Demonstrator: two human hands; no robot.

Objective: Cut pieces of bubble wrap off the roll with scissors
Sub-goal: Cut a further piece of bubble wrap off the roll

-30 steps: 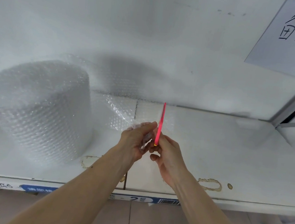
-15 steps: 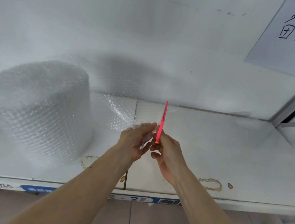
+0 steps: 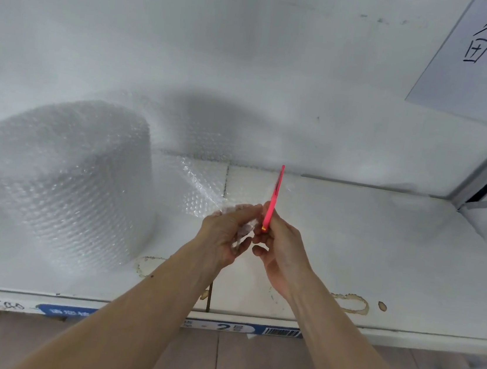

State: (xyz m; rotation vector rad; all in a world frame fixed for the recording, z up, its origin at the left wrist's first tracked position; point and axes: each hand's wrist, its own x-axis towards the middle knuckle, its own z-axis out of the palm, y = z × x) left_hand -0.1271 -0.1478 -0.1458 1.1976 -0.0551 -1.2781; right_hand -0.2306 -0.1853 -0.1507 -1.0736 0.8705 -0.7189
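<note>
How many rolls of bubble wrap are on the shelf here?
1. The roll stands at the shelf's left, its loose sheet trailing right toward the hands. Nothing suggests another, though the frame crops the shelf.

The pink scissors (image 3: pixel 274 197) in the right hand (image 3: pixel 281 252) have edged toward 12 o'clock along the bubble wrap sheet (image 3: pixel 202 188), tip now nearer the back wall, and lean slightly more toward 1 o'clock. The left hand (image 3: pixel 225 235), pinching the sheet's near edge, has barely shifted.
</note>
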